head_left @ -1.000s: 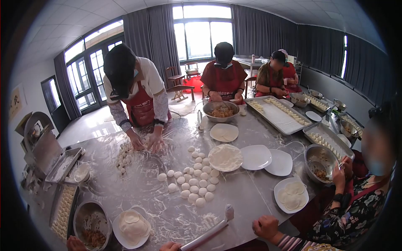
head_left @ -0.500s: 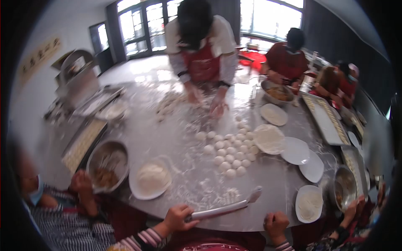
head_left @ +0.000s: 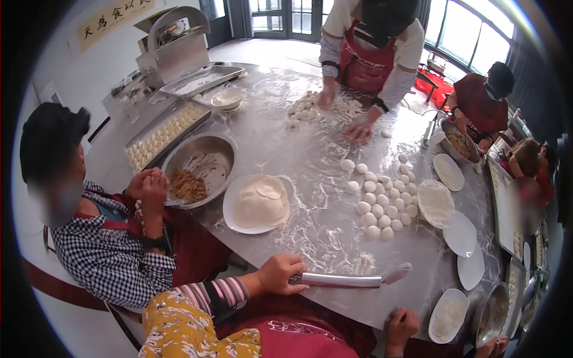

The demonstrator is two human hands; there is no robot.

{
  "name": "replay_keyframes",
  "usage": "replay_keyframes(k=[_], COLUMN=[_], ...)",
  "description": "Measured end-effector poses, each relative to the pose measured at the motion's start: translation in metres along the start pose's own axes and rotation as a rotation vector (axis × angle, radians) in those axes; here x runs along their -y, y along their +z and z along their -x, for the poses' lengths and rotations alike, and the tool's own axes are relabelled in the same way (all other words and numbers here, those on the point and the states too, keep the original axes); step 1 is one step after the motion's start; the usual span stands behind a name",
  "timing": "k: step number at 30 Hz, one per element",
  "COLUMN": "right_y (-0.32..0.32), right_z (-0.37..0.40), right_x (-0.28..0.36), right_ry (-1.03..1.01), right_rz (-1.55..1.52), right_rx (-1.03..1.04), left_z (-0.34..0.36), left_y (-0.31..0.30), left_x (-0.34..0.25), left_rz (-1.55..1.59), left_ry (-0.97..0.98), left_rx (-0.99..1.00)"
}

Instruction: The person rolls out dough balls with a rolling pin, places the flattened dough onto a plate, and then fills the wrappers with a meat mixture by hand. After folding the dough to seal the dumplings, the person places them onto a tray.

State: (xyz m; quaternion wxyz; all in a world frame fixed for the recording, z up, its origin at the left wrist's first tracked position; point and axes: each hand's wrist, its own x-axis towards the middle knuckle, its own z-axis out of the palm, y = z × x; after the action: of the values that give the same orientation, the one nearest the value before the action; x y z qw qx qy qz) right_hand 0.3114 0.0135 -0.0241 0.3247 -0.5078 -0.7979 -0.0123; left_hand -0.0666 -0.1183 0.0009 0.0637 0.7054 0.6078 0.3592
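Note:
My left hand (head_left: 282,274) is closed round the left handle of a metal rolling pin (head_left: 340,280), which lies along the near edge of the floured table. The pin's pale right handle (head_left: 397,273) is free. Further right, at the table's edge, my right hand (head_left: 401,326) is curled into a loose fist, apart from the pin, with nothing visible in it. Beyond the pin lie several flattened round dough pieces (head_left: 388,206). A white plate with a stack of dough wrappers (head_left: 261,203) stands to the left of them.
At left, a person (head_left: 113,238) pinches something small beside a steel bowl of filling (head_left: 200,170). Across the table, another person's hands (head_left: 360,128) work floured dough. White plates (head_left: 459,234) line the right side. A tray of dumplings (head_left: 167,134) stands back left.
The view has swung left and down, so the table appears shifted right and the left person shows more fully. My left hand still grips the rolling pin; my right hand stays curled.

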Motion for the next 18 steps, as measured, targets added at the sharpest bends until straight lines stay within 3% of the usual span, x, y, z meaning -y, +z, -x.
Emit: replay_keyframes(k=[18], right_y=[-0.0035], right_z=[-0.0028], right_x=[-0.0002], right_ry=[-0.018], right_rz=[0.032], right_rx=[0.035], left_z=[-0.0032], left_y=[0.0048], left_x=[0.0050], left_rz=[0.070], left_ry=[0.049], left_rx=[0.032])
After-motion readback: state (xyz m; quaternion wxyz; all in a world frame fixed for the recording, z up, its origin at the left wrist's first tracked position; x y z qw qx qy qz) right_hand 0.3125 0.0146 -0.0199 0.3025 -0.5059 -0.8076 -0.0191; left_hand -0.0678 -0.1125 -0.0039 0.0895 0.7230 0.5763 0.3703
